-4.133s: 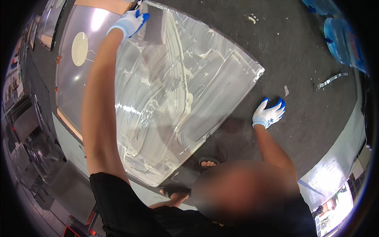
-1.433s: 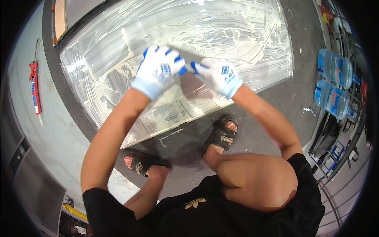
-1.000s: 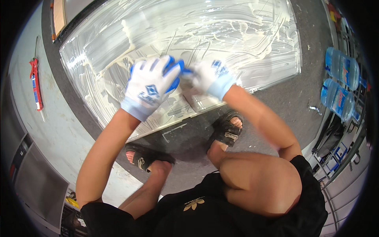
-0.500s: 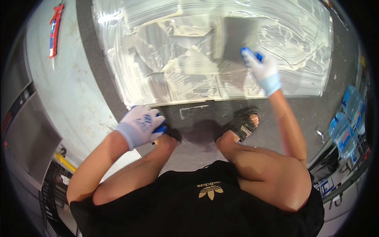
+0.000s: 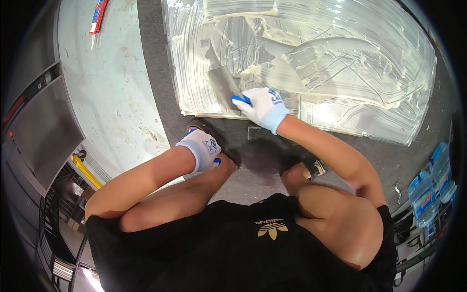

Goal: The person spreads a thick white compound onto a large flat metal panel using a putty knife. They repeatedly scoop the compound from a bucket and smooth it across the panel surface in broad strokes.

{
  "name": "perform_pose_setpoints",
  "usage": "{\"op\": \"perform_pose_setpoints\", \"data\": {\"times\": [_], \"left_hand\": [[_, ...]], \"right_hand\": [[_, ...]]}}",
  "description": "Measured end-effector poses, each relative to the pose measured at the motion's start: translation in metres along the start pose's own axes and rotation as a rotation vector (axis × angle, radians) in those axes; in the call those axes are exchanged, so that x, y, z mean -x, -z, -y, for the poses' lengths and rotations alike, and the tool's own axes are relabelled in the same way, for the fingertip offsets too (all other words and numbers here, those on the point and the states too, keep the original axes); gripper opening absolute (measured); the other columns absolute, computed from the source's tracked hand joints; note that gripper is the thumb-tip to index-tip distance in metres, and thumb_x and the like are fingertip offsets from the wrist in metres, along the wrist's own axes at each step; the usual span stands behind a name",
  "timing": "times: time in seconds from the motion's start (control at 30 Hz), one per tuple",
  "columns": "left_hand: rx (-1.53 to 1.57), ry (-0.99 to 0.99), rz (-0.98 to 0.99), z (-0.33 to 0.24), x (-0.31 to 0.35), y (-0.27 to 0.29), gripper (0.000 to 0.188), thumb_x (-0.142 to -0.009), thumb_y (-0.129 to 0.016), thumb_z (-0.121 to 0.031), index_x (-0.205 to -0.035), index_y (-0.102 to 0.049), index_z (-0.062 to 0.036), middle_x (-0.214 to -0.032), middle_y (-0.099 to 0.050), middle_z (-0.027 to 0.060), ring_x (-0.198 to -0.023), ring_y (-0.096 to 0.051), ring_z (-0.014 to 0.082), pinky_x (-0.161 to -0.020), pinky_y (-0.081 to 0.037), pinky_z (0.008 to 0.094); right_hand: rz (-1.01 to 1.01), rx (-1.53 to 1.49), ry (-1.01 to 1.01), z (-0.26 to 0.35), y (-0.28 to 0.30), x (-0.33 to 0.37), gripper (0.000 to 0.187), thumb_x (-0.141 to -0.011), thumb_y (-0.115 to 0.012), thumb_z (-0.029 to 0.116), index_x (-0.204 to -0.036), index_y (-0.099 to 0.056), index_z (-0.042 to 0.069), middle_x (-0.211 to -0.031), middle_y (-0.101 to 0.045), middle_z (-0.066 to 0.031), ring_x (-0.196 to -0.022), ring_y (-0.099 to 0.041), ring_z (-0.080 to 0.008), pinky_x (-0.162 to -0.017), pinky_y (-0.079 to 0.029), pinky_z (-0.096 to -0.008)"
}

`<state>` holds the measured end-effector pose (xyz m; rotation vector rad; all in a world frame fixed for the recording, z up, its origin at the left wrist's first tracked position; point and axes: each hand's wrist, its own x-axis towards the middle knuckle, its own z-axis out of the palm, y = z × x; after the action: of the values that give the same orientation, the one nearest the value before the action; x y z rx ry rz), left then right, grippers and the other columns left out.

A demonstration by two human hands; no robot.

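My right hand (image 5: 265,108), in a white glove with blue palm and fingertips, grips a wide, flat grey scraper (image 5: 223,86). The scraper's blade lies against the near left part of a large flat panel (image 5: 335,104). Streaks and ridges of whitish, cream-coloured paste (image 5: 253,73) cover the panel. My left hand (image 5: 202,147), gloved the same way, hangs over my left shin and foot, just short of the panel's near edge. It holds nothing I can see; the thumb stands apart, and the other fingers are partly hidden.
The panel lies on dark grey flooring (image 5: 155,73). Left of it runs a pale, stained strip (image 5: 109,87) with a red-and-blue tube with a nozzle (image 5: 98,17). Large clear blue bottles (image 5: 423,199) stand at the right. A yellow bar (image 5: 86,171) shows at the lower left.
My right hand has swept the scraper left and nearer across the panel. The left hand sits slightly further right and lower in relation to the shin. The whole view has turned and shifted.
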<state>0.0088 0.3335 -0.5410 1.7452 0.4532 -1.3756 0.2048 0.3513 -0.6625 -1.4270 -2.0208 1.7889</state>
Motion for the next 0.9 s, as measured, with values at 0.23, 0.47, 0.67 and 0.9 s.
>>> {"op": "perform_pose_setpoints", "data": {"times": [0.23, 0.47, 0.67, 0.9], "left_hand": [[-0.073, -0.126, -0.117, -0.003, -0.011, -0.019, 0.036, -0.094, -0.06, -0.044, -0.091, -0.08, -0.0141, -0.094, -0.079, 0.0126, -0.087, -0.077, 0.0294, -0.072, -0.05, 0.0504], [-0.069, -0.012, -0.196, -0.004, 0.002, -0.008, 0.045, -0.09, -0.068, -0.051, -0.111, -0.068, -0.0112, -0.109, -0.069, 0.0143, -0.105, -0.069, 0.033, -0.09, -0.053, 0.0458], [-0.101, 0.027, -0.205, 0.005, 0.006, 0.002, 0.044, -0.092, -0.064, -0.053, -0.108, -0.068, -0.0118, -0.107, -0.072, 0.0137, -0.1, -0.072, 0.0347, -0.091, -0.054, 0.0463], [-0.11, 0.169, -0.024, 0.055, 0.056, 0.071, 0.049, -0.097, -0.057, -0.054, -0.123, -0.07, -0.0141, -0.121, -0.074, 0.017, -0.112, -0.071, 0.0343, -0.094, -0.055, 0.0454]], "right_hand": [[0.148, 0.097, -0.032, 0.002, -0.004, -0.009, 0.042, -0.101, -0.055, 0.047, -0.1, -0.076, 0.011, -0.101, -0.074, -0.0192, -0.096, -0.072, -0.0383, -0.083, -0.055, -0.0513], [-0.328, -0.065, -0.44, -0.106, 0.11, 0.102, 0.037, -0.095, -0.066, 0.046, -0.104, -0.077, 0.011, -0.093, -0.073, -0.0184, -0.087, -0.07, -0.0386, -0.079, -0.054, -0.0439], [-0.706, -0.144, -0.834, -0.184, 0.193, 0.253, 0.048, -0.096, -0.067, 0.051, -0.106, -0.078, 0.006, -0.076, -0.068, -0.0122, -0.069, -0.062, -0.0226, -0.071, -0.052, -0.0405], [-1.06, 0.293, -0.956, -0.137, 0.287, 0.295, 0.04, -0.096, -0.069, 0.04, -0.09, -0.076, 0.001, -0.075, -0.068, -0.0245, -0.066, -0.067, -0.0403, -0.064, -0.05, -0.0487]]}}
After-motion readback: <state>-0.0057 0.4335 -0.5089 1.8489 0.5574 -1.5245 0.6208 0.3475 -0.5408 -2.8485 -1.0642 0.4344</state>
